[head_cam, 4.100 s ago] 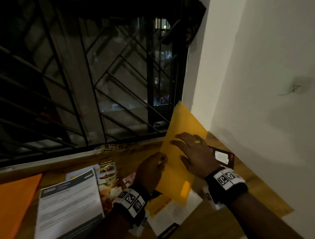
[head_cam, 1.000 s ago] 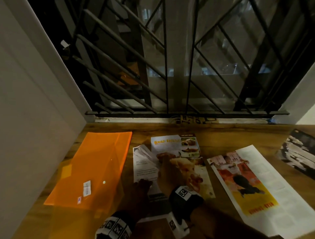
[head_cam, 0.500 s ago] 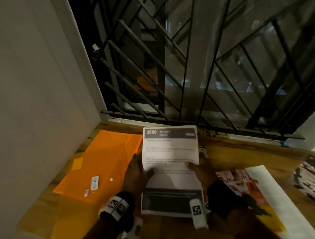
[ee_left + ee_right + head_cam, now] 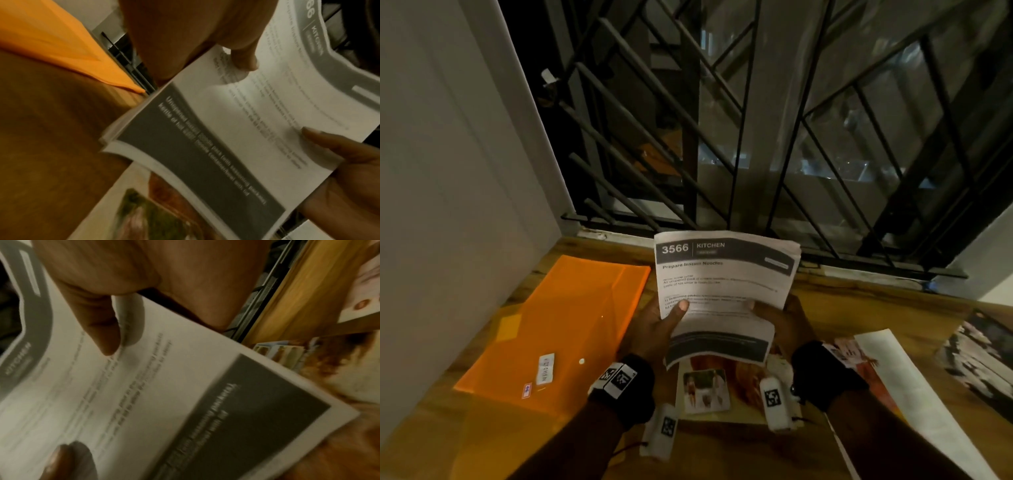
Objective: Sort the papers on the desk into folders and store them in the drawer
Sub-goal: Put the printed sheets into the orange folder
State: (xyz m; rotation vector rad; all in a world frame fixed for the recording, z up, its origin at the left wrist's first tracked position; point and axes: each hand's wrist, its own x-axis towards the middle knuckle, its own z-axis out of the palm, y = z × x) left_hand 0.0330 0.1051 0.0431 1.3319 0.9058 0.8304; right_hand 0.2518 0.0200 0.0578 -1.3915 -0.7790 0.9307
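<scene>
Both hands hold a stack of white printed sheets [image 4: 722,291] headed "3566 KITCHEN" above the wooden desk [image 4: 859,308]. My left hand [image 4: 657,325] grips its left edge, thumb on the top page. My right hand [image 4: 780,320] grips the right edge, fingers behind the stack. The left wrist view shows the same sheets [image 4: 236,129] with the left thumb [image 4: 244,58] pressed on them; the right wrist view shows the sheets [image 4: 144,402] under the right thumb [image 4: 98,324]. An orange plastic folder [image 4: 558,329] with a small label lies flat on the desk to the left.
Colour flyers [image 4: 709,387] lie under the raised stack. A large poster sheet [image 4: 893,383] and a dark photo print [image 4: 983,353] lie to the right. A barred window [image 4: 756,137] runs along the desk's far edge, a white wall [image 4: 448,171] on the left.
The stack was picked up from the desk in both hands and has risen a little higher toward me since half a second ago. Earlier the hands handled a yellow envelope at the right.
</scene>
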